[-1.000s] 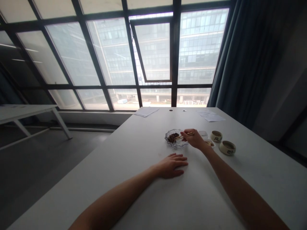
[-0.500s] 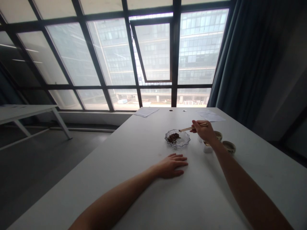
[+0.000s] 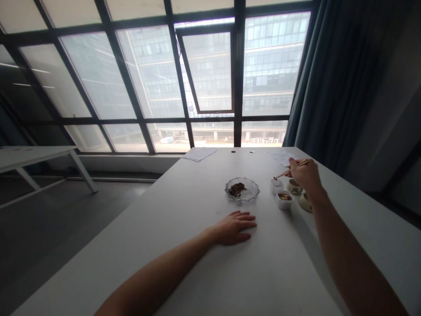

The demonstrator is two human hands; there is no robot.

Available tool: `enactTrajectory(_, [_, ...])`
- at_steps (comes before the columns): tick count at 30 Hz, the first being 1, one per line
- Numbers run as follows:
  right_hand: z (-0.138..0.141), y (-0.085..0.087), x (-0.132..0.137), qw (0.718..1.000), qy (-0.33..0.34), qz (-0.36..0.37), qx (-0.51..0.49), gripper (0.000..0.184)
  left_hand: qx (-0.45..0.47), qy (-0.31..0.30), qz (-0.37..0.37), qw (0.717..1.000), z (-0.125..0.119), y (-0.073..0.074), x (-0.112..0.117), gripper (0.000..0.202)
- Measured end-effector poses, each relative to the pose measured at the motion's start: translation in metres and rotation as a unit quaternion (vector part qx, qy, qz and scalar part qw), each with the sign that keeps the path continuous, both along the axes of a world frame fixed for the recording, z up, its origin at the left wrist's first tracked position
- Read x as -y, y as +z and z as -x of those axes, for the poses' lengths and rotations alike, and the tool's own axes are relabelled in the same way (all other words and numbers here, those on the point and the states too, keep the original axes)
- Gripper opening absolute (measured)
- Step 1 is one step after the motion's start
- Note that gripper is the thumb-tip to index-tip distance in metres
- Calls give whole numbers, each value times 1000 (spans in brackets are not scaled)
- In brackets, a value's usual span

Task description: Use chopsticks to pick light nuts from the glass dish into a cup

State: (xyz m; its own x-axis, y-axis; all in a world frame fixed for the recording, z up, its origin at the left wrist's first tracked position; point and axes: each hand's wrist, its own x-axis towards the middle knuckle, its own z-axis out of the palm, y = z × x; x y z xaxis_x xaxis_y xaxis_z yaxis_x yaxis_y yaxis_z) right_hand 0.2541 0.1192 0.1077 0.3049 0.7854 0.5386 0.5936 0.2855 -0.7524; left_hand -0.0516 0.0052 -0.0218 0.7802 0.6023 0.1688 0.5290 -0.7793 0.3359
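Note:
My right hand (image 3: pixel 305 174) grips a pair of wooden chopsticks (image 3: pixel 290 169) at the far right of the white table (image 3: pixel 184 245), above a cream ceramic bowl (image 3: pixel 294 187). Their tips point left, with nothing visible between them. A cut-glass dish (image 3: pixel 242 195) holding dark shredded food (image 3: pixel 237 189) sits left of that hand. My left hand (image 3: pixel 233 228) rests flat on the tabletop, fingers spread, nearest the dish but apart from it. A small white cup (image 3: pixel 276 186) and a white square cup (image 3: pixel 283 199) with pale food stand between the dish and the bowl.
A second ceramic bowl (image 3: pixel 305 202) sits partly hidden beneath my right wrist. Sheets of paper (image 3: pixel 199 154) lie at the far edge of the table, with more paper (image 3: pixel 283 158) to the right. Tall windows stand behind; a separate white table (image 3: pixel 29 156) stands at the left.
My right hand has moved right and away from the glass dish, carrying the chopsticks over the bowls. The white cups are now uncovered. My left hand has not moved.

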Motion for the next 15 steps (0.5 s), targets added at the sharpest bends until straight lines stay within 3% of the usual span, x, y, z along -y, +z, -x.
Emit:
enactTrajectory(9, [9,-3,5,999,36,8,4,39,3,-1,-3,1000,-2,-1,-1,52])
enactTrajectory(15, [28,-3,8,980,175,6,-94,50,0,-2,-4,1000,-2,1,-1,52])
